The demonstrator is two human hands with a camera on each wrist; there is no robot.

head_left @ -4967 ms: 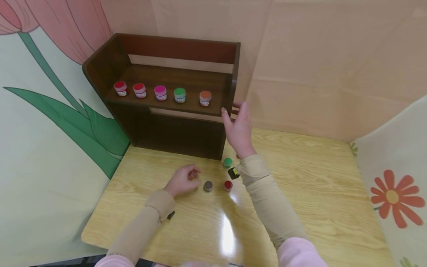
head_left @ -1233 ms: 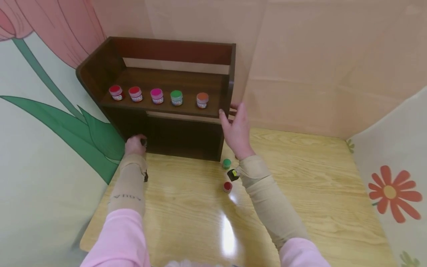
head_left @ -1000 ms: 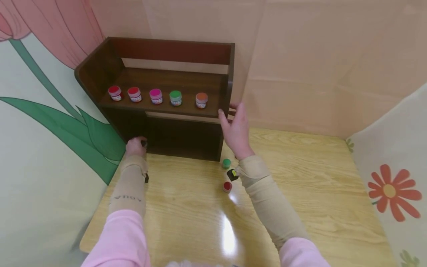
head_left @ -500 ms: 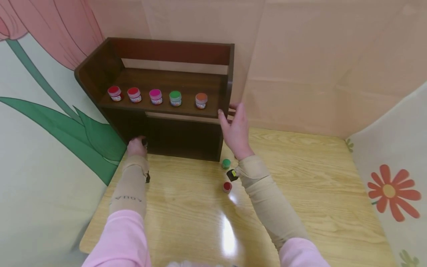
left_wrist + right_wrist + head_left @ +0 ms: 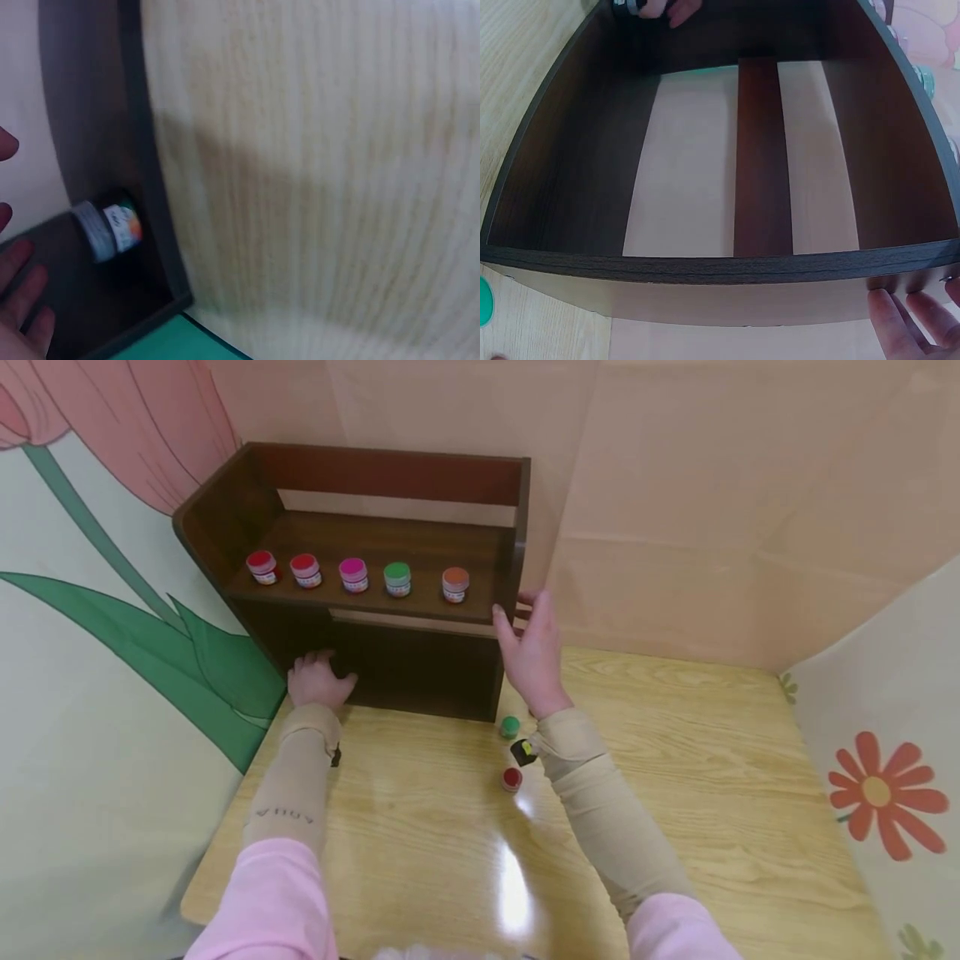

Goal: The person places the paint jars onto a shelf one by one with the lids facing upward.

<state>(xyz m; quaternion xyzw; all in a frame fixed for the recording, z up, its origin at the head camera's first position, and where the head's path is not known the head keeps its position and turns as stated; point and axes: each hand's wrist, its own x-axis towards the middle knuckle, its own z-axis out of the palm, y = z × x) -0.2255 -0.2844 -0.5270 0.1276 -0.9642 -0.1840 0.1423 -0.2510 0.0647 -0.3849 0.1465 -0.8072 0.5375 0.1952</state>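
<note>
My left hand (image 5: 318, 681) is at the lower left compartment of a dark brown wooden shelf (image 5: 420, 672), its fingers spread. In the left wrist view a small paint jar (image 5: 109, 229) with a clear greyish lid and a colourful label sits on the lower board, apart from the fingertips (image 5: 37, 326). The head view hides this jar behind the hand. My right hand (image 5: 534, 652) rests against the shelf's right side, thumb by the front edge. The right wrist view shows straight fingers (image 5: 896, 330) touching the outer panel.
On the upper board stand several paint jars: two red ones (image 5: 306, 572), a magenta one (image 5: 354, 577), a green one (image 5: 397, 580) and an orange one (image 5: 455, 587). A green jar (image 5: 510, 727) and a dark red jar (image 5: 512, 779) stand on the wooden table (image 5: 420, 827).
The grey-lidded jar went from the table to the lower compartment in my left hand. Within the last half second that hand has let go and spread its fingers. My right hand stays put.
</note>
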